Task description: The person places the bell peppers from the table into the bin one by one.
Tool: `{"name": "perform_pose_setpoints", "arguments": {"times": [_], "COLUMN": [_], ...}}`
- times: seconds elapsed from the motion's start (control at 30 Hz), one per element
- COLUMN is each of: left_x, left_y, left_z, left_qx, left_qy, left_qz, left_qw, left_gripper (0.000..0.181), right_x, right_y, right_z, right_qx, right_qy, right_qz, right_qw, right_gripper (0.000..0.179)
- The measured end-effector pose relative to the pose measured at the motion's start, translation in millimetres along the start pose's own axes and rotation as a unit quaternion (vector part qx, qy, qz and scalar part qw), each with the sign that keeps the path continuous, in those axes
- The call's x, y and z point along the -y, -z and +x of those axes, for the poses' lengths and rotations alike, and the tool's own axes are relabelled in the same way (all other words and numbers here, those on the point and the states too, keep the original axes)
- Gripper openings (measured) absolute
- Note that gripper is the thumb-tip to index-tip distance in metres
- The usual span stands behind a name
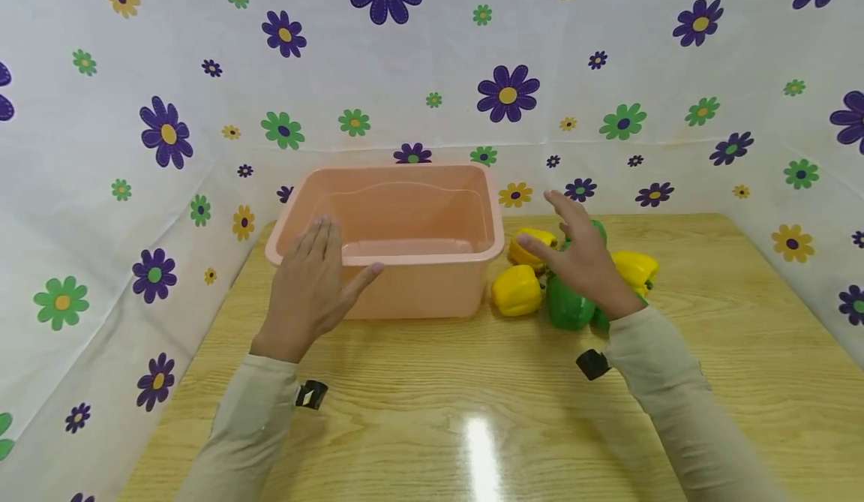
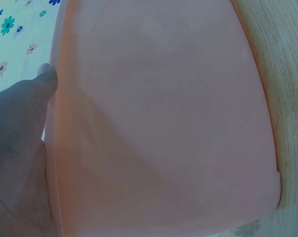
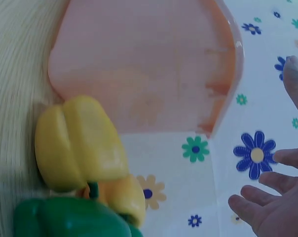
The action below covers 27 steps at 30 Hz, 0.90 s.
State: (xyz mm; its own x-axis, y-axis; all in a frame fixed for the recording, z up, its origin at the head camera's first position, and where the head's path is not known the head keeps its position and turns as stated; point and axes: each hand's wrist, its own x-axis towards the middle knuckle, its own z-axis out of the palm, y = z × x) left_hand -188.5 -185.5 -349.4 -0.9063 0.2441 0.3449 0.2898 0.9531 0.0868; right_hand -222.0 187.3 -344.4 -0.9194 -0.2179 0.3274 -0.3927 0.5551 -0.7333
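Observation:
A pink plastic tub [image 1: 388, 288] stands at the back left of the table, and its inside looks bare. My left hand [image 1: 307, 284] is at the tub's front left, fingers straight and thumb spread, overlapping the near rim. In the left wrist view its thumb [image 2: 48, 79] lies along the rim. My right hand [image 1: 583, 262] hovers over the pile of bell peppers with fingers spread, holding nothing. Yellow bell peppers [image 1: 517, 290] and green bell peppers [image 1: 569, 303] lie to the right of the tub. Part of the pile is hidden under my right hand.
The wooden table [image 1: 405, 404] runs toward me, with a bright glare streak near its front. A white cloth [image 1: 418, 52] with flower prints hangs behind and at both sides. Black wrist devices [image 1: 594, 365] stick out from both sleeves.

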Motion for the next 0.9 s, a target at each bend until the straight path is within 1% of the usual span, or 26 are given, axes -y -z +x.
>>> {"name": "perform_pose_setpoints", "arguments": {"times": [0.13, 0.27, 0.37, 0.53, 0.63, 0.9], "left_x": [2.3, 4.2, 5.9, 6.4, 6.5, 6.9], "left_y": [-0.5, -1.0, -0.7, -1.7, -2.4, -0.5], "left_z": [1.1, 2.7, 4.8, 5.6, 5.3, 6.7], "left_qx": [0.001, -0.001, -0.002, -0.003, -0.002, -0.002], "left_qy": [-0.003, -0.005, -0.005, -0.005, -0.004, -0.01], "left_qz": [-0.001, -0.003, -0.005, -0.007, -0.009, -0.007], "left_qw": [1.0, 1.0, 1.0, 1.0, 0.9999, 0.9999], "left_gripper": [0.1, 0.1, 0.101, 0.1, 0.1, 0.098], "right_x": [-10, -24, -33, -49, -59, -82], "right_y": [12, 24, 34, 52, 59, 68], "right_z": [-7.2, -13.4, -15.6, -21.9, -26.4, -33.5], "right_qx": [-0.039, -0.074, -0.09, -0.09, -0.092, -0.089], "right_qy": [-0.032, -0.064, -0.081, -0.111, -0.126, -0.172], "right_qz": [-0.01, -0.031, -0.048, -0.068, -0.074, -0.075], "right_qw": [0.9987, 0.9947, 0.9915, 0.9874, 0.9851, 0.9782], "right_gripper": [0.08, 0.083, 0.084, 0.086, 0.087, 0.095]}}
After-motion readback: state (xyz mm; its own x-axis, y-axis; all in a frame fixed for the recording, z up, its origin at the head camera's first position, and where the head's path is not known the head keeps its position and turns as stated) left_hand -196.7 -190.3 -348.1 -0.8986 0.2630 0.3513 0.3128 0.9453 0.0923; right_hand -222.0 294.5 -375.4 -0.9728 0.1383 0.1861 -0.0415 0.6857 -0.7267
